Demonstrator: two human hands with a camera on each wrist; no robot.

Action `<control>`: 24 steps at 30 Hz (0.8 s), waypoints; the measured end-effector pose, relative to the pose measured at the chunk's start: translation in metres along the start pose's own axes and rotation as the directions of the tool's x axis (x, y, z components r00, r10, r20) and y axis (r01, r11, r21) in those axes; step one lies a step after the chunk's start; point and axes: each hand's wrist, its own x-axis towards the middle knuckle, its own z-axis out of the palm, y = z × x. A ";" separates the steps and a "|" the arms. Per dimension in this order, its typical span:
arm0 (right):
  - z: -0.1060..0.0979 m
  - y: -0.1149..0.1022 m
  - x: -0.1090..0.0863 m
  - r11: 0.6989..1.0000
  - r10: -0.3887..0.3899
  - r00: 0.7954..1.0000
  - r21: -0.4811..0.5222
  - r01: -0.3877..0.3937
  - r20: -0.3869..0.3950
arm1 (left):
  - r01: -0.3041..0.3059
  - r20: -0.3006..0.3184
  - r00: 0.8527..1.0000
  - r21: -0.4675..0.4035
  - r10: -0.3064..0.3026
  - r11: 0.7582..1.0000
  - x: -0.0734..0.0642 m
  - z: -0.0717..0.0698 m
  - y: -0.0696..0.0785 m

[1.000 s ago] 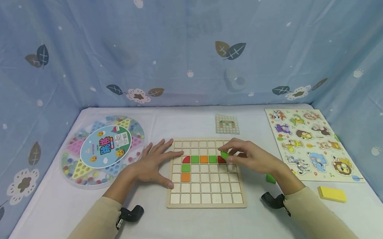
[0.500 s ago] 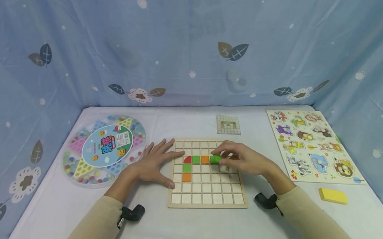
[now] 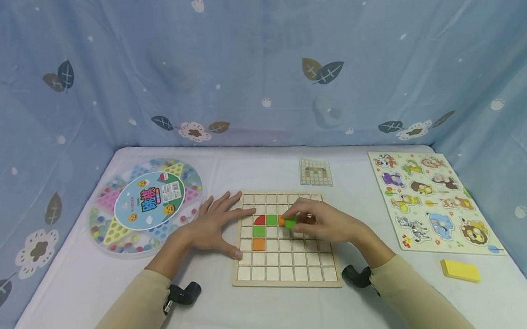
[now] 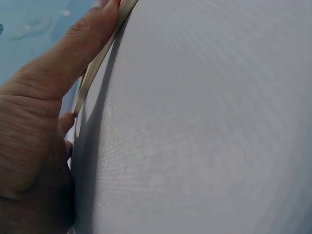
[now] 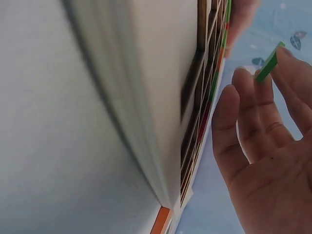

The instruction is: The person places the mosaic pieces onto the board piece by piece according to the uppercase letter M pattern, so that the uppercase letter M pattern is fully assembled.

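A wooden grid board (image 3: 287, 273) lies on the table. Its upper rows hold a red curved tile (image 3: 259, 220), a green tile (image 3: 271, 220) and a partly covered orange tile (image 3: 281, 220). Below the red one sit another green tile (image 3: 259, 231) and a second orange tile (image 3: 258, 244). My left hand (image 3: 213, 226) rests with spread fingers at the board's left edge, the thumb on the frame. Over the board, my right hand (image 3: 327, 221) pinches a small green tile (image 5: 270, 62) between thumb and fingertips, raised off the surface. That hand partly hides tiles beneath it.
A small pattern card (image 3: 316, 172) lies behind the board. To the left is a round marble game box (image 3: 149, 200). An animal puzzle board (image 3: 431, 201) and a yellow block (image 3: 460, 270) lie to the right. A patterned blue curtain (image 3: 256, 58) surrounds the table.
My right hand has moved left across the board with the green tile still pinched. The green piece on the table at right is now out of sight by my forearm. My left hand stays put.
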 end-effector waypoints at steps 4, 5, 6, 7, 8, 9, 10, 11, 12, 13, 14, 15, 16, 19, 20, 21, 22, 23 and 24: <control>0.001 -0.001 0.003 1.000 0.005 1.000 -0.025 -0.005 0.007 | 0.001 0.003 1.000 0.003 -0.001 1.000 0.000 0.000 0.000; 0.002 0.000 0.003 1.000 0.005 1.000 -0.028 -0.005 0.010 | 0.002 0.003 1.000 0.003 -0.002 1.000 0.000 0.000 0.000; 0.002 0.000 0.003 1.000 0.006 1.000 -0.027 -0.005 0.012 | 0.003 0.003 1.000 0.003 -0.003 1.000 0.000 0.000 0.000; 0.002 -0.001 0.004 1.000 0.008 1.000 -0.025 -0.008 0.014 | 0.004 0.004 1.000 0.004 -0.004 1.000 0.000 0.000 0.000; 0.002 -0.001 0.004 1.000 0.009 1.000 -0.027 -0.009 0.014 | 0.004 0.003 1.000 0.005 -0.004 1.000 0.000 0.000 0.000; 0.003 -0.001 0.004 1.000 0.006 1.000 -0.027 -0.006 0.014 | 0.004 0.003 1.000 0.004 -0.004 1.000 0.000 0.000 0.000; 0.003 -0.001 0.004 1.000 0.006 1.000 -0.029 -0.006 0.015 | 0.003 0.002 1.000 0.002 -0.003 1.000 0.000 -0.001 0.000; 0.003 -0.002 0.005 0.999 0.007 1.000 -0.033 -0.006 0.015 | 0.003 0.001 1.000 0.002 -0.003 1.000 0.000 -0.001 0.000; 0.002 -0.004 0.005 0.999 0.009 1.000 -0.040 -0.008 0.016 | 0.003 0.001 1.000 0.002 -0.003 1.000 0.000 -0.001 0.000; 0.002 -0.005 0.006 0.999 0.011 1.000 -0.049 -0.010 0.017 | 0.002 0.001 1.000 0.001 -0.002 1.000 0.000 -0.001 0.000; 0.002 -0.006 0.007 0.998 0.011 1.000 -0.060 -0.010 0.020 | 0.002 0.000 1.000 -0.001 -0.002 1.000 -0.001 -0.001 0.000; 0.002 -0.007 0.008 0.997 0.013 1.000 -0.074 -0.011 0.023 | 0.002 0.001 1.000 -0.003 -0.002 1.000 -0.001 -0.001 0.001; 0.002 -0.009 0.009 0.996 0.018 0.999 -0.090 -0.015 0.027 | 0.001 0.001 1.000 -0.004 -0.001 1.000 -0.001 -0.001 0.001; 0.001 -0.011 0.013 0.991 0.035 0.999 -0.130 -0.030 0.038 | -0.002 0.000 1.000 -0.008 0.002 1.000 -0.001 -0.001 0.002; 0.001 -0.011 0.014 0.989 0.041 0.998 -0.141 -0.035 0.042 | -0.003 -0.001 1.000 -0.010 0.003 1.000 -0.001 -0.001 0.002; 0.001 -0.011 0.015 0.987 0.048 0.998 -0.154 -0.041 0.047 | -0.004 -0.001 1.000 -0.011 0.004 1.000 -0.001 -0.001 0.002; 0.001 -0.011 0.016 0.986 0.055 0.997 -0.161 -0.046 0.052 | -0.005 -0.002 1.000 -0.012 0.005 1.000 -0.001 -0.001 0.002; 0.001 -0.011 0.017 0.985 0.063 0.996 -0.167 -0.053 0.057 | -0.006 -0.002 1.000 -0.013 0.006 1.000 -0.001 -0.001 0.002; 0.001 -0.011 0.017 0.983 0.069 0.996 -0.175 -0.058 0.062 | -0.007 -0.003 1.000 -0.014 0.007 1.000 0.000 -0.001 0.003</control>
